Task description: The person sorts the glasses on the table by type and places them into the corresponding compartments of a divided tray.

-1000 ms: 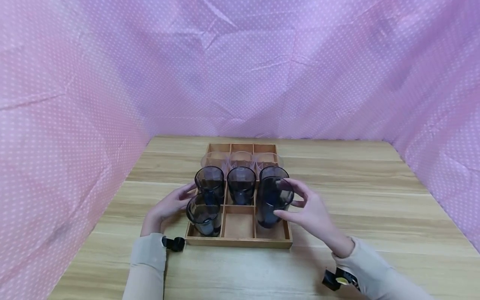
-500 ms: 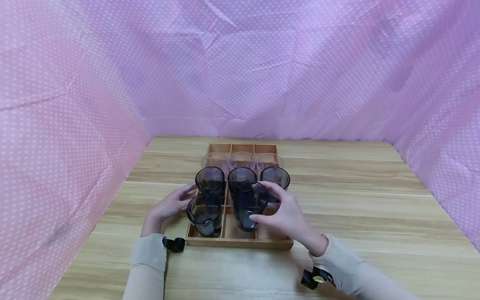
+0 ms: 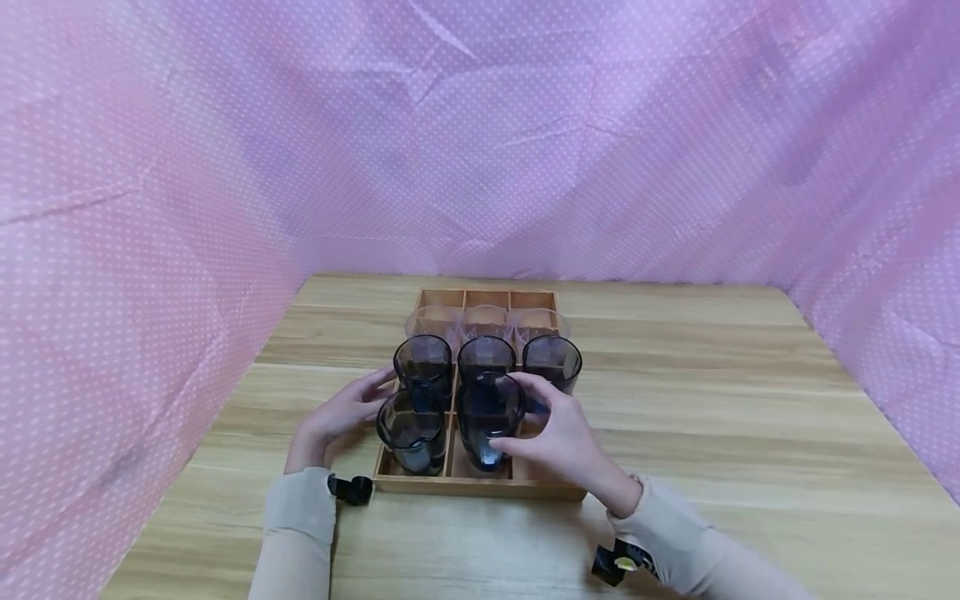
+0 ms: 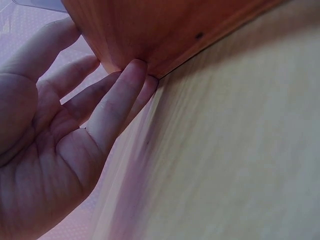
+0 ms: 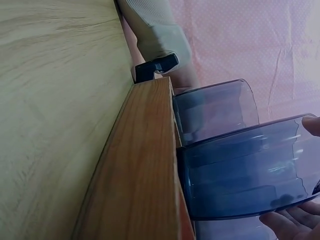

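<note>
My right hand [image 3: 562,437] holds a dark tinted glass tumbler [image 3: 480,425] between thumb and fingers, over the front middle compartment of a wooden divided tray [image 3: 487,487]. In the right wrist view the tumbler [image 5: 245,170] leans slightly, its base just behind the tray's front wall [image 5: 135,165]. Another dark tumbler [image 3: 408,437] stands in the front left compartment. My left hand [image 3: 341,414] is at the tray's left side. In the left wrist view its fairly straight fingers [image 4: 120,107] touch the wooden side [image 4: 140,35].
Behind stands a row of 3 dark tumblers, with the middle one [image 3: 486,354] partly covered by the held one. Farther back are 3 clear glasses, such as the right one [image 3: 542,321]. A wooden table [image 3: 712,392] extends to a pink dotted cloth [image 3: 525,167].
My right hand has carried the dark tumbler left from over the front right compartment to the front middle one, then lowered it. The left hand stays in place.
</note>
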